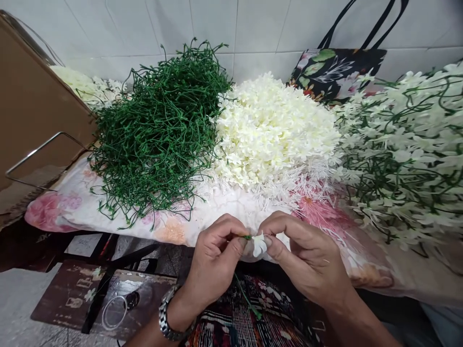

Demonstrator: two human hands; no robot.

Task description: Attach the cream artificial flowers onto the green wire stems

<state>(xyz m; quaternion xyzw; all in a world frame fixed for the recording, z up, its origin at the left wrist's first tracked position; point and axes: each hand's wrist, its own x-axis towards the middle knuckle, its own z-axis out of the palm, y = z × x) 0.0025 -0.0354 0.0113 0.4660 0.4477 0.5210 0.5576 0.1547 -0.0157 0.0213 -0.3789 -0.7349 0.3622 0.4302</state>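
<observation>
Close in front of me, my left hand [219,255] pinches a green plastic stem [246,297] between thumb and forefinger; the stem's lower part hangs down over my lap. At the tip of that stem, my right hand [307,255] pinches a white artificial flower [259,245]. The two hands nearly meet at the flower, and fingertips hide part of it. Beyond my left hand lies a tangled heap of green stems [159,125]. A mound of white artificial blossoms [275,130] is straight ahead of both hands.
Flowers on green stems [415,144] are piled at the right. A flowered cloth [224,205] covers the work surface. A cardboard box [39,106] and a metal wire handle [34,154] stand at the left. A floral bag [336,72] leans on the tiled wall.
</observation>
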